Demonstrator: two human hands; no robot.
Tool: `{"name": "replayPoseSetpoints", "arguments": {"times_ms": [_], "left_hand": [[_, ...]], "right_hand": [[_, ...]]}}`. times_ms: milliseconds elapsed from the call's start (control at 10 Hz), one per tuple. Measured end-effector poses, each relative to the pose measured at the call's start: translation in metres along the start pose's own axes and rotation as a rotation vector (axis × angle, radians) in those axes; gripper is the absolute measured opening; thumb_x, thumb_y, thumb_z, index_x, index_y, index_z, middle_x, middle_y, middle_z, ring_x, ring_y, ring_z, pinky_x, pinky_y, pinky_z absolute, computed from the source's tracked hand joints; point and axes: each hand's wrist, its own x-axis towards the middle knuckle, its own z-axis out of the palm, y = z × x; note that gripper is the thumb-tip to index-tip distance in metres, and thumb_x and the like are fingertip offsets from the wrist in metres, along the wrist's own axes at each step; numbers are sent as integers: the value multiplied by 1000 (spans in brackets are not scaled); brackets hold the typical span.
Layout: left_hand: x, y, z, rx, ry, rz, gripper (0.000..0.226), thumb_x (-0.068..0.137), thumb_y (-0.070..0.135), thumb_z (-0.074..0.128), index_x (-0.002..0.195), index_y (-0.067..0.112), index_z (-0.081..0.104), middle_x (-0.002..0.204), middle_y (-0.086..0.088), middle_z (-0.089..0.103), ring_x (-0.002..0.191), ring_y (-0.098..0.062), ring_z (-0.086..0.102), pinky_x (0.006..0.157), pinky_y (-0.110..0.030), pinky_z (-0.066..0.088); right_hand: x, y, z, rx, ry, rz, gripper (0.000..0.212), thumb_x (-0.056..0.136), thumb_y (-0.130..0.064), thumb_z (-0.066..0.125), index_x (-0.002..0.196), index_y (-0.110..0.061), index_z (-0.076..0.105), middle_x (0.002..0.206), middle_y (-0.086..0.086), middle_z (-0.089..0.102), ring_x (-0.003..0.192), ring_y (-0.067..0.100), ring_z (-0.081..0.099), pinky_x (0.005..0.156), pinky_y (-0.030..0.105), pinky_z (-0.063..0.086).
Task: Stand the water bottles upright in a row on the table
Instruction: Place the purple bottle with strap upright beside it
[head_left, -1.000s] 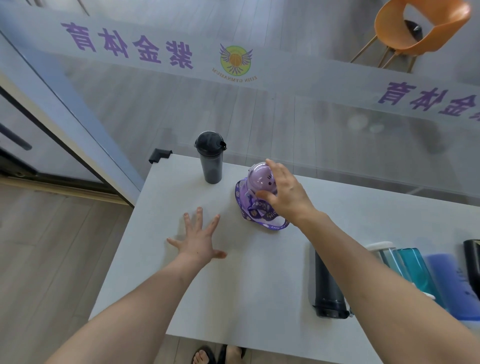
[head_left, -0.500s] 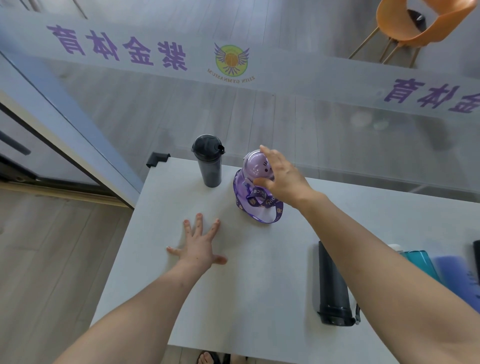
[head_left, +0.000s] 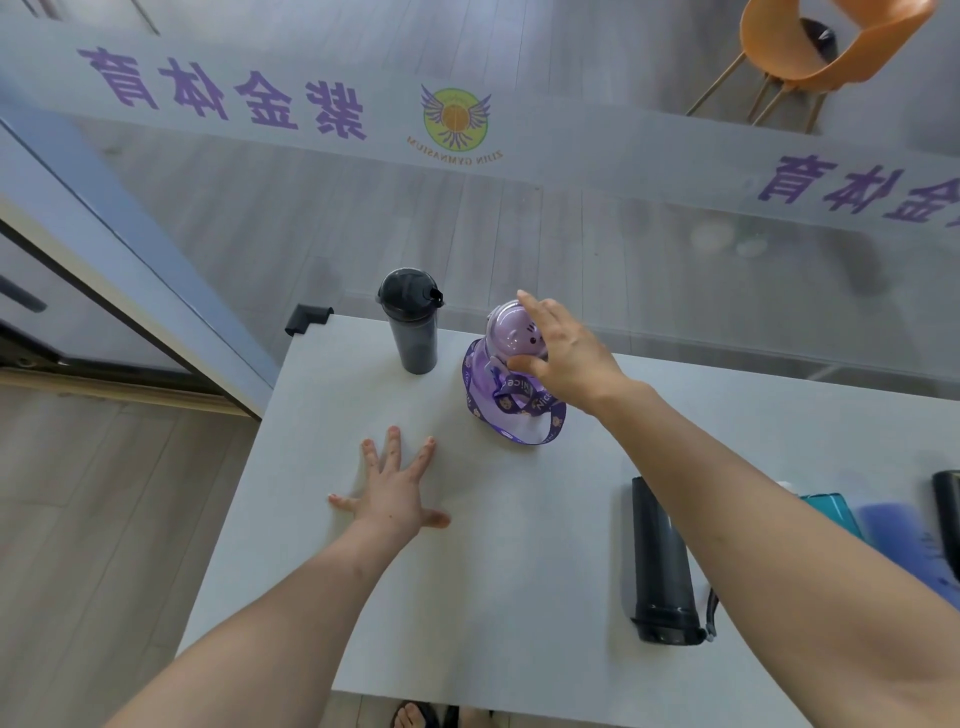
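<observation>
Since the earlier frame the purple bottle has been carried a little farther back on the table, and the fingers of the right hand (head_left: 563, 358) have been loosened on its dome; whether contact is kept at the thumb cannot be told.

Nearest the camera, a tall black cylindrical bottle with a wrist loop (head_left: 662, 564) is seen lying on its side on the pale grey table (head_left: 493, 597), its long axis running from the near edge toward the far edge with the capped end nearest; it lies just beside and partly under the right forearm, so the right hand is judged the nearer one for it; at the right margin a teal translucent bottle (head_left: 828, 512) and a blurred blue bottle (head_left: 904, 530) are also glimpsed lying down.

Farther in, the left hand (head_left: 392, 491) is pressed flat on the table with its fingers spread, holding nothing.

Beyond it, the squat lilac plastic bottle with a domed animal-face lid and a printed purple strap (head_left: 506, 364) is stood upright; it sits directly under and in front of the right hand, whose fingers are held apart over the lid.

Farthest, a dark smoky tumbler with a black flip lid (head_left: 413, 325) is stood upright near the table's far left corner, close beside the lilac bottle, so a row is judged begun.
</observation>
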Motion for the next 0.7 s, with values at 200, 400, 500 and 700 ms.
{"name": "replayPoseSetpoints", "arguments": {"times_ms": [200,400,500,700], "left_hand": [[1,0,0,-5,-5,1,120,76,64,81,154,63,-10,164,12,-36,152,-28,-31,101,-87,23],[0,0,0,-4,-4,0,120,76,63,81,154,63,-10,164,12,-36,152,-28,-31,101,-86,24],[0,1,0,5,-1,1,120,76,64,81,153,63,-11,164,12,-36,153,-28,-30,101,-86,25],[-1,0,0,8,-5,2,120,76,65,80,154,62,-11,164,11,-36,152,-28,-31,100,-86,25]], "right_hand": [[2,-1,3,0,49,33,88,90,-48,72,160,-36,20,149,-6,41,130,24,48,90,46,52],[1,-2,7,24,93,58,89,87,-51,74,158,-34,25,151,-3,43,134,26,46,94,46,52],[0,-2,8,22,91,59,90,87,-52,74,159,-34,23,153,-3,41,134,26,45,95,47,52],[-3,-4,4,33,81,82,95,85,-54,75,160,-36,19,156,-3,40,138,25,45,97,47,51]]}}
